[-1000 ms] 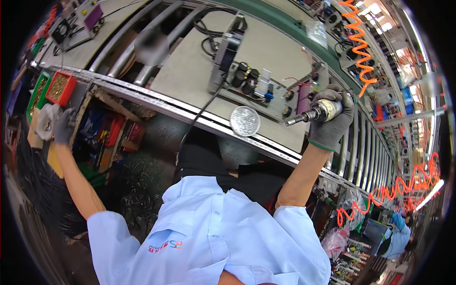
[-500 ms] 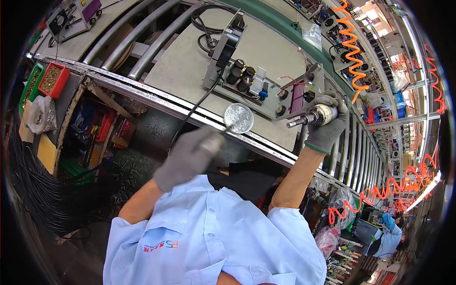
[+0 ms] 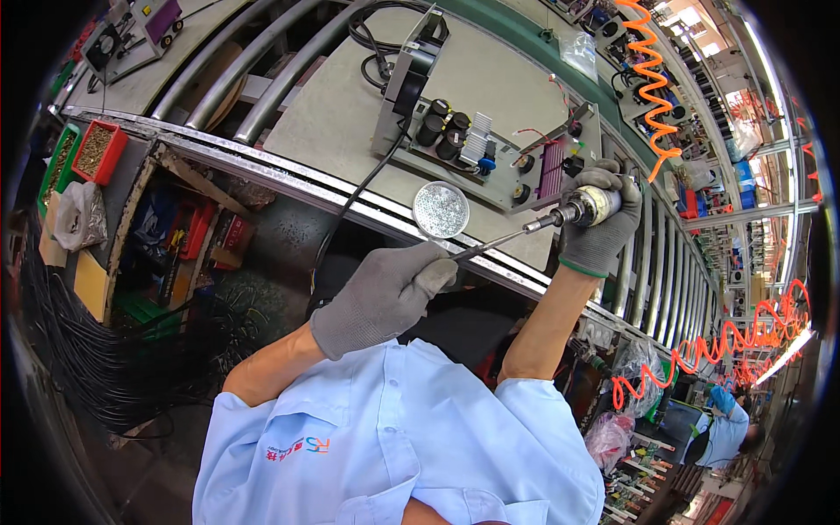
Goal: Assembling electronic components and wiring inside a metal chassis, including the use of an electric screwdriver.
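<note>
Closed in a grey glove, my left hand (image 3: 385,293) grips slim tweezers (image 3: 483,248) just in front of the workbench edge. Their tip meets the bit of a power screwdriver (image 3: 591,207); whether a screw sits there is too small to tell. My right hand (image 3: 605,229), also gloved, wraps round the screwdriver's pale body, its bit pointing left. Left of that bit, a round dish (image 3: 440,210) of small shiny metal parts sits at the board's near edge. Behind it lies an open metal chassis (image 3: 437,164) with black capacitors, a silver finned heat sink (image 3: 478,140) and a purple finned part (image 3: 551,164).
A black cable (image 3: 357,194) hangs over the bench edge from the chassis. Metal rollers (image 3: 284,77) flank the board (image 3: 319,131). Red (image 3: 100,151) and green bins of small parts stand at the left. An orange coiled hose (image 3: 649,83) hangs at the right; a person (image 3: 719,437) is beyond.
My left hand has moved right and slightly up from beside the dish, bringing the tweezers' tip to the screwdriver bit. The right hand has hardly moved.
</note>
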`<state>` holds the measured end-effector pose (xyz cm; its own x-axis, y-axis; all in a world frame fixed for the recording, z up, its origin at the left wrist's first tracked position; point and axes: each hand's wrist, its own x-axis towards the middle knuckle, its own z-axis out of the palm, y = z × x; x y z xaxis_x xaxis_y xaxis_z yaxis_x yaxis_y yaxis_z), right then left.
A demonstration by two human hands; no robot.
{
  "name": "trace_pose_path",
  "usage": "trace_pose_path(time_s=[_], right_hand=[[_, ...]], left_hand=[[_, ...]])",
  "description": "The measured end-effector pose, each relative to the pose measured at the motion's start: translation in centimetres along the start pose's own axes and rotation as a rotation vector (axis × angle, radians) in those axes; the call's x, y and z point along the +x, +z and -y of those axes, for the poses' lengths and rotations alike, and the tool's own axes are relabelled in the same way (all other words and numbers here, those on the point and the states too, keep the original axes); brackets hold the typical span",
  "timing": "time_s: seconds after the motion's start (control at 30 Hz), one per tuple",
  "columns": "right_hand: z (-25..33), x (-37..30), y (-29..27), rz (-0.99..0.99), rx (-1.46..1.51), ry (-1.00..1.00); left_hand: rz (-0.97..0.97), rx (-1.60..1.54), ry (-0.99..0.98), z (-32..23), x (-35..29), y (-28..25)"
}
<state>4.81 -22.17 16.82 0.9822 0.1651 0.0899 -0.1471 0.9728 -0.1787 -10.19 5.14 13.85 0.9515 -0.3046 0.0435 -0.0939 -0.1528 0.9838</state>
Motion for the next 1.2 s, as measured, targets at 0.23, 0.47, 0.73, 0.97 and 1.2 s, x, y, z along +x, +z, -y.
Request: trace_pose_path(time_s=[0.23, 0.47, 0.73, 0.97, 1.2], right_hand=[[-0.3, -0.2, 0.0, -0.012, -0.022, -0.024], [-3.6, -3.5, 1.5, 0.031, -0.49, -0.338], [-5.2, -5.4, 0.3, -0.03, -0.288, -0.311], [-6.2, -5.7, -2.2, -0.11, -0.002, -0.323], [-6.0, -5.6, -2.6, -0.134, -0.152, -0.336]], left_hand=[[-0.02, 0.02, 0.011, 0.3, 0.0, 0.0], [-0.069, 0.085, 0.052, 1.7, 0.9, 0.6], [-0.092, -0.421, -0.099, 2.3, 1.3, 2.9], [-0.228, -0.64, -0.023, 1.3, 1.7, 4.5], [-0.29, -0.432, 0.082, 2.9, 1.4, 4.6]])
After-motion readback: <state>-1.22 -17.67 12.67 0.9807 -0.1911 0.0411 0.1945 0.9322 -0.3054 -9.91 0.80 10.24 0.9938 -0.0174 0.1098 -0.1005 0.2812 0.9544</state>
